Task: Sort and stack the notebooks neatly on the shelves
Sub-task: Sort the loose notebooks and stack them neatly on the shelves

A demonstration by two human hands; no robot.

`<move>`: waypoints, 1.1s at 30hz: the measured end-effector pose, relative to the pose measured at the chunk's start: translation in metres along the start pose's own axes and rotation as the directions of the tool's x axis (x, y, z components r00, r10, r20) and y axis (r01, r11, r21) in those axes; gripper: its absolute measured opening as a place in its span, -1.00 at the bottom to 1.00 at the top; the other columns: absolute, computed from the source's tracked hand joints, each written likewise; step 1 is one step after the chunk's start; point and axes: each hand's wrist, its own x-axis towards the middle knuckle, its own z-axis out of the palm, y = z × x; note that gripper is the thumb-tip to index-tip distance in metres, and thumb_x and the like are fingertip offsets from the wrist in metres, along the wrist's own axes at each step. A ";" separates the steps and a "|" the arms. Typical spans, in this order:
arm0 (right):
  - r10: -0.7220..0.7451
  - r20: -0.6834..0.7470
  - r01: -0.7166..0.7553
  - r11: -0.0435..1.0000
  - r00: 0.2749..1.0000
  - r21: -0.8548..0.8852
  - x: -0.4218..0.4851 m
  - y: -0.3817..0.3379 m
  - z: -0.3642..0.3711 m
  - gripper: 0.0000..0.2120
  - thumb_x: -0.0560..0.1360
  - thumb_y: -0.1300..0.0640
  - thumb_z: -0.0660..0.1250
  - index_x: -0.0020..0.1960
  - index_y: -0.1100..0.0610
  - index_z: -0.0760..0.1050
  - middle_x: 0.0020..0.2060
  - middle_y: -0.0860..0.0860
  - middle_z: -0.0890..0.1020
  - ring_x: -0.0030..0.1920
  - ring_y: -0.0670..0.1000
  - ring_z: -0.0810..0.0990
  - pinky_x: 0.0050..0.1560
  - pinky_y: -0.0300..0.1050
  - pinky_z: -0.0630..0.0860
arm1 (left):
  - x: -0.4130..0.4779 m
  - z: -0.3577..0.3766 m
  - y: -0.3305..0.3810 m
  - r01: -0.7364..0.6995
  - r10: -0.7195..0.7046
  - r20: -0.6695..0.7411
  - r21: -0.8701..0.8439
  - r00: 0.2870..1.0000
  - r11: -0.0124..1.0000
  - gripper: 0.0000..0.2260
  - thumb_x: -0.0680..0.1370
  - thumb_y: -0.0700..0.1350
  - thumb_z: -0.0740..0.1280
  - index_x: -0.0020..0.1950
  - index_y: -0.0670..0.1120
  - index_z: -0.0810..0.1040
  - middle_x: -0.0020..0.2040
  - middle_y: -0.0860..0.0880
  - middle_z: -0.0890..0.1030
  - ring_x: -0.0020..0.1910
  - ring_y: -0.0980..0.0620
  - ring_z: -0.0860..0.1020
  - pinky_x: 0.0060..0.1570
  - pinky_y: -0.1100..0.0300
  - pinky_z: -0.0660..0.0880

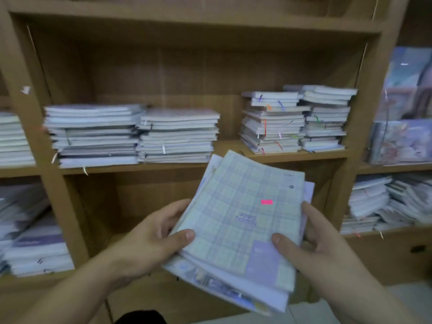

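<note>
both hands clamp the notebook bundle [236, 228] mid-air in front of the shelf [280, 157]: left hand [154, 239] on the left edge, right hand [311, 244] on the right, thumbs on top. thin soft covers, likely slick and floppy, so grip the long edges and support underneath or they fan out.

Pale floor [313, 314], brown cardboard box [385, 258]

1. One view only: wide-angle head cam, facing forward and down.
2. Close range: left grip [149, 239] and right grip [322, 249] low in frame, notebooks [243, 218] between them.
3. Shelves [140, 168] just beyond the grips.
</note>
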 end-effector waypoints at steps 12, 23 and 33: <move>-0.224 -0.088 0.228 0.973 0.971 0.046 0.006 -0.133 0.022 -0.59 0.57 0.17 0.39 0.22 -0.32 0.50 -0.02 -0.05 0.74 -0.08 0.04 0.74 0.08 0.11 0.61 | -0.007 -0.046 0.107 -0.125 0.120 -0.086 -0.051 0.989 0.991 -0.66 0.64 -0.13 0.36 0.42 -0.02 0.51 0.25 -0.10 0.67 0.24 -0.14 0.64 0.25 -0.02 0.54; -0.145 -0.039 0.150 0.967 0.989 0.208 0.142 -0.162 0.063 -0.74 0.50 0.31 0.36 0.14 0.10 0.64 0.00 0.08 0.74 0.04 0.15 0.72 0.21 0.15 0.58 | 0.053 -0.093 0.143 -0.104 0.036 -0.525 -0.100 0.851 0.990 -0.81 0.63 -0.17 0.37 0.24 -0.08 0.60 0.00 -0.11 0.75 -0.07 -0.09 0.73 -0.20 0.13 0.63; -0.191 0.101 0.201 0.975 0.976 -0.091 0.246 -0.168 0.085 -0.40 0.41 0.07 0.59 0.41 0.01 0.49 0.25 0.01 0.54 0.12 0.00 0.58 0.08 -0.17 0.55 | 0.135 -0.158 0.142 0.155 0.136 -0.722 0.322 0.678 0.934 -0.62 0.57 0.20 0.38 0.04 -0.13 0.66 -0.08 -0.15 0.67 -0.18 -0.12 0.66 -0.25 0.07 0.60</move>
